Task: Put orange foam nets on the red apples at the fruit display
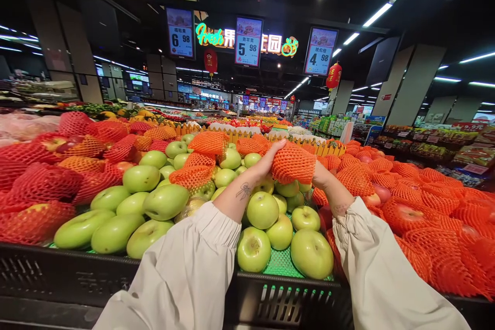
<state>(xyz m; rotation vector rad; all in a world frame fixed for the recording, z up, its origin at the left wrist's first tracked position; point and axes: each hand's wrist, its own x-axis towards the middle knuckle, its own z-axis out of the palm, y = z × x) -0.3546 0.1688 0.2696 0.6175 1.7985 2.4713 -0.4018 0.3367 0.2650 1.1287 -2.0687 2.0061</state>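
Note:
Over the green apples (pixel 263 210), both my hands meet at an orange foam fruit net (pixel 293 163). My left hand (pixel 269 159) is closed at the net's left side, its thumb along the top edge and its other fingers out of sight. From the right, my right hand (pixel 319 173) goes into or behind the net, which covers its fingers. Whether a fruit is inside the net I cannot tell. More foam nets (pixel 198 167) lie loose on the apples just left of my hands, some of them around fruit.
Black crates (pixel 284 301) with a green mesh liner (pixel 284 263) form the front edge. Red-netted fruit (pixel 42 185) is piled at the left, orange-netted apples (pixel 410 214) at the right. A low yellow fence (pixel 325 148) stands behind. Price screens (pixel 248 44) hang overhead.

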